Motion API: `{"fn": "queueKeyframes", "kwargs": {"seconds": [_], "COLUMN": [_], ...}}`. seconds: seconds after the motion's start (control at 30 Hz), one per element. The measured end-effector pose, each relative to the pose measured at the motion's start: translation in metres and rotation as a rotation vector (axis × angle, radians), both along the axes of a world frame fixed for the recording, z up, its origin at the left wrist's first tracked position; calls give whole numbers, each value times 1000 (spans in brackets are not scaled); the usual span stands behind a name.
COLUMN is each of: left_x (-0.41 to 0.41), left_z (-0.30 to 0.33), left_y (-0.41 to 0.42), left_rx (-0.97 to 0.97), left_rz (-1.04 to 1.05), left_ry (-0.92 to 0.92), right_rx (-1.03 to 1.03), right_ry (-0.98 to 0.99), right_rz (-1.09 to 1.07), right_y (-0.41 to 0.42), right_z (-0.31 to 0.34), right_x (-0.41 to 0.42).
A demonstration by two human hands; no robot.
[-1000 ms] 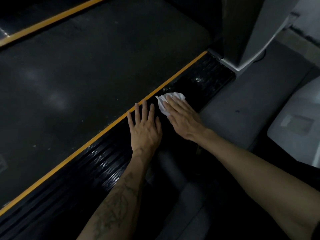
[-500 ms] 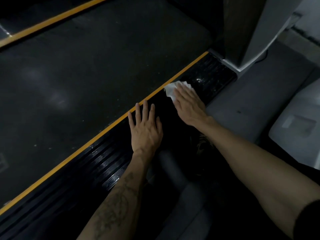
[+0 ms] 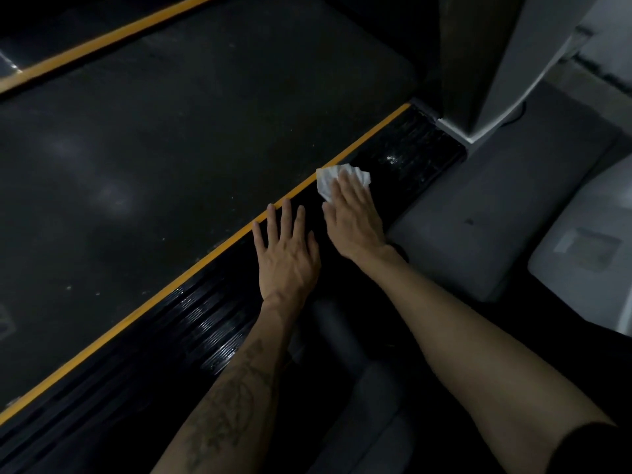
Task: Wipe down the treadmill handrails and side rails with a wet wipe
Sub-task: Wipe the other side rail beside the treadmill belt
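Treadmill belt [image 3: 164, 159]: dark, fills the left and centre of the frame. Yellow stripe [image 3: 212, 258]: diagonal along the belt edge. Side rail [image 3: 205, 323]: black, ribbed, glossy. Left hand [image 3: 289, 256]: fingers spread, flat on the rail, centre. Right hand [image 3: 354, 218]: fingers straight, pressing the wet wipe [image 3: 326, 181] onto the rail just right of the left hand. Upright post [image 3: 485, 59]: grey, upper right.
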State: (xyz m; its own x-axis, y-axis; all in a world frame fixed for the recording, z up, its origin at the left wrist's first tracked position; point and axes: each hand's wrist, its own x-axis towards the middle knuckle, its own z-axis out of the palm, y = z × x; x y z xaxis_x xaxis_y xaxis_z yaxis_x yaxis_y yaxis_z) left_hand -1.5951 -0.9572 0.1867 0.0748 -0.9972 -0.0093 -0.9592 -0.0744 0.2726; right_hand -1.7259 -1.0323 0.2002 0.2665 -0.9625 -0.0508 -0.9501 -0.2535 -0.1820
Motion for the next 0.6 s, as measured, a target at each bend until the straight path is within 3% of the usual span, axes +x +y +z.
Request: {"fn": "queueKeyframes", "kwargs": {"seconds": [0.17,0.4,0.6], "left_x": [1,1,0], "left_z": [-1,-1,-2], "left_y": [-1,-1,-2], "left_rx": [-2,-4,-10], "left_rz": [1,3,6], "left_ry": [-7,-17,0], "right_rx": [-80,-36,-35], "right_ry": [-21,8,68], "right_rz": [244,86,300], "right_y": [17,-8,-11], "right_z": [-7,4,6], "right_x": [-12,-6,-22]}}
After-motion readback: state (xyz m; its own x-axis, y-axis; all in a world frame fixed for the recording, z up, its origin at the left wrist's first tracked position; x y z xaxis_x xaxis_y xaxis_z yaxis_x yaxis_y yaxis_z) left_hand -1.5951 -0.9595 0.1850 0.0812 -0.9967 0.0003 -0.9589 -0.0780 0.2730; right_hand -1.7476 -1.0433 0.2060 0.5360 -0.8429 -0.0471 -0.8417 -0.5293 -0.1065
